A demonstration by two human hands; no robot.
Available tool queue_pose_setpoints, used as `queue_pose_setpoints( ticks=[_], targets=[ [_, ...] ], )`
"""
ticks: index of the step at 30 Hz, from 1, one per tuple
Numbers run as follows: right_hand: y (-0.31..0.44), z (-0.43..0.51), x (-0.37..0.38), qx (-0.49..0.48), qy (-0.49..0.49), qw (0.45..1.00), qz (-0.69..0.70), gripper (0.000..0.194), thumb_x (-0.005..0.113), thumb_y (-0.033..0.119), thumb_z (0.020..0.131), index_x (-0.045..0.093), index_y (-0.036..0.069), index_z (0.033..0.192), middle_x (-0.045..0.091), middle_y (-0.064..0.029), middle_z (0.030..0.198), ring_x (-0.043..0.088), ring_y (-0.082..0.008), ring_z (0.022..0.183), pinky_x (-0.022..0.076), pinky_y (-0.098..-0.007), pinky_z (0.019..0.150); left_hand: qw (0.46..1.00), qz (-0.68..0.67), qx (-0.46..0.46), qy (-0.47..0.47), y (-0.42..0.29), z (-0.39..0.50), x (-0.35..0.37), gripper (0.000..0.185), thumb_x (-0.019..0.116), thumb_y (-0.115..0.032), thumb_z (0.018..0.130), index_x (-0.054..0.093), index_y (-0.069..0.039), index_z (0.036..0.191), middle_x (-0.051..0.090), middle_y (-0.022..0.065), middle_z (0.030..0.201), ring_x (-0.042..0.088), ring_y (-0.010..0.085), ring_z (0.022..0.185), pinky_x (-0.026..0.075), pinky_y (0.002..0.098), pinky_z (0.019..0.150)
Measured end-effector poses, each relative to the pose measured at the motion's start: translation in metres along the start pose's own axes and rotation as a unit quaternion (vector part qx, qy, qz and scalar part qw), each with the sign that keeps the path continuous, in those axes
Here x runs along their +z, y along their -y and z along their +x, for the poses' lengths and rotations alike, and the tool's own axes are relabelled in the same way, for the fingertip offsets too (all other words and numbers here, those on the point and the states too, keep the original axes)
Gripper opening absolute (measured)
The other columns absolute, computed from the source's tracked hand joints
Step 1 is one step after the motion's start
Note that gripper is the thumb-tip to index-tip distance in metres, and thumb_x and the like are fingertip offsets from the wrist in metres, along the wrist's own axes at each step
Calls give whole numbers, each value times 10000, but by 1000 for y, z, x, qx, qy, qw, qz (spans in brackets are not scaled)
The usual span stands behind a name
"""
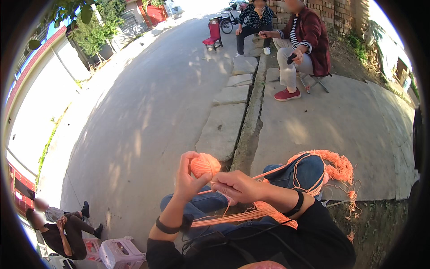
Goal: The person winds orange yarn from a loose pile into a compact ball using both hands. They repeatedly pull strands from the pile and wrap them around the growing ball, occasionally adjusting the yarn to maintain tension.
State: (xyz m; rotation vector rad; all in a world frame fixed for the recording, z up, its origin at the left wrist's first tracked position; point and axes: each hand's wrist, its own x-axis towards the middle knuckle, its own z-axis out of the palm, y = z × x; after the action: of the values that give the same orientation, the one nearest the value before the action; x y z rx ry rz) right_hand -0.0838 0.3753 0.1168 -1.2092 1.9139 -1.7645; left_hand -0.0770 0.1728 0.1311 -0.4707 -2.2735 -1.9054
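My left hand (188, 178) is closed around a ball of orange yarn (205, 165), thumb at its lower side. Right beside the ball, my right hand (235, 186) has its fingers curled, pinching an orange strand that runs to the ball. A loose skein of orange yarn (339, 166) is looped around my bent knee in blue jeans (310, 169), and some tangled ends hang down beside it. More orange strands (235, 218) stretch across my lap below my forearms. A black band circles each forearm.
Two people sit ahead beyond a stone-edged gutter (253, 114), near a red chair (214, 35), a tricycle (226, 23) and stacked bricks (324, 15). Two more people sit at the lower left, near a pale plastic stool (117, 252). Thin black cables cross my chest.
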Motion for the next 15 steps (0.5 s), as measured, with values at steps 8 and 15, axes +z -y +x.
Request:
queue_pose_setpoints(
  ticks=[8,15],
  targets=[
    [-1,7,-4,104,18,989,-101,205,476,205,969,493,18,887,560,-148,717,550,-332,652,453,-393,631,949,-315,-23,-8,3,-3,1,461,646,-120,763,422,-20,1154,552,121,1079,592,212,987,515,342,820],
    [5,-6,-30,-15,-106,993,-47,186,487,156,973,551,2,888,572,-85,729,525,-150,646,455,-312,615,984,-74,-95,128,8,-4,11,451,650,-85,756,457,-13,1157,554,74,1109,571,137,979,475,277,844]
  ],
)
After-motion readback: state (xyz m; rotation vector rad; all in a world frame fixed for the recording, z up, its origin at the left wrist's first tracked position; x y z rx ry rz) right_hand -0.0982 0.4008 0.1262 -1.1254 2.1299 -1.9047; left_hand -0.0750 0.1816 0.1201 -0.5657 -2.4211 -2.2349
